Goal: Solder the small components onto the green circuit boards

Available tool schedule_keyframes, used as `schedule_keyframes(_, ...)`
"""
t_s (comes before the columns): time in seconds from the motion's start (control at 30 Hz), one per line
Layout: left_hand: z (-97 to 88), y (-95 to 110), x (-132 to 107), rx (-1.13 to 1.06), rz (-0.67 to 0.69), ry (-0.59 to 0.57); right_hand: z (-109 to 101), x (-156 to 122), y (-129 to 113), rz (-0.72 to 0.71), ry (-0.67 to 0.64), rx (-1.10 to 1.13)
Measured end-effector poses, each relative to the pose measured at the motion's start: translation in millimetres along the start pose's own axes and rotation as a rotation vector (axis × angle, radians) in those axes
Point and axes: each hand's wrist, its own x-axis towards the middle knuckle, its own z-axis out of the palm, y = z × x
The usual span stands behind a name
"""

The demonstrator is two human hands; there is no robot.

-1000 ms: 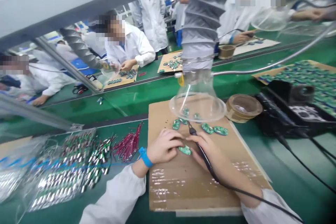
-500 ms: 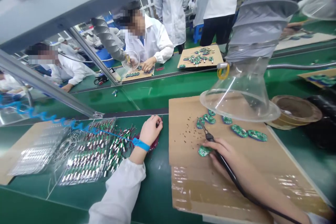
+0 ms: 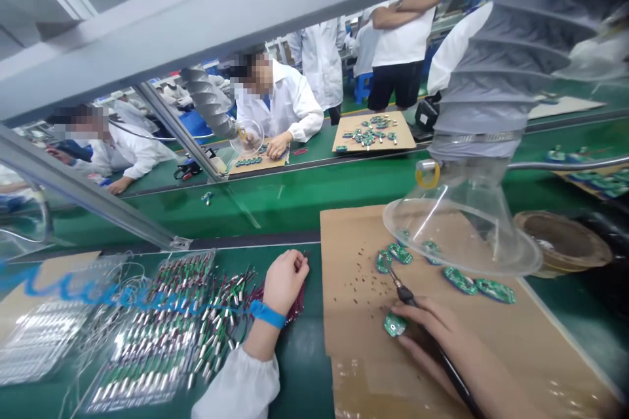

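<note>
My left hand (image 3: pixel 289 283) rests curled on the green mat at the edge of the cardboard sheet (image 3: pixel 354 314), next to a bundle of red wires (image 3: pixel 297 306), with a blue wrist strap (image 3: pixel 266 313) above it. My right hand (image 3: pixel 442 340) grips a black soldering iron (image 3: pixel 403 294), its tip pointing up and left towards a cluster of green circuit boards (image 3: pixel 399 254). A single green circuit board (image 3: pixel 394 324) lies just beyond my right fingertips. Several more boards (image 3: pixel 474 285) lie under the clear hood's rim.
A clear fume hood (image 3: pixel 462 229) on a grey duct (image 3: pixel 491 59) hangs over the cardboard. Wired metal parts (image 3: pixel 157 334) cover the mat on the left. A tape roll (image 3: pixel 563 242) stands to the right. Co-workers in white coats sit beyond a metal bar (image 3: pixel 147 39).
My left hand has left the board on the cardboard and moved left, off the sheet, beside the wires. The view has swung, showing more of the far bench.
</note>
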Motion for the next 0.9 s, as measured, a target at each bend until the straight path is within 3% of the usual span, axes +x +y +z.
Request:
schedule_keyframes(0.27, -14.2, 9, -10, -0.184, 0.045, -0.013, 12, 19, -14, 0.006, -0.058, 0.001)
schedule_keyframes(0.47, -1.0, 33, -27, -0.279, 0.193, -0.153, -6, 25, -10, 0.053, -0.144, 0.119)
schedule_keyframes(0.63, 11.0, 65, -43, -0.289, 0.339, -0.276, -16, 24, -8, 0.017, -0.219, 0.254)
schedule_keyframes(0.73, 16.0, 83, -45, -0.287, 0.344, -0.352, -23, 20, -4, -0.004, -0.111, 0.280)
schedule_keyframes(0.9, 19.8, 99, -32, -0.380, 0.230, -0.497, -35, 6, 13, 0.050, 0.115, 0.250)
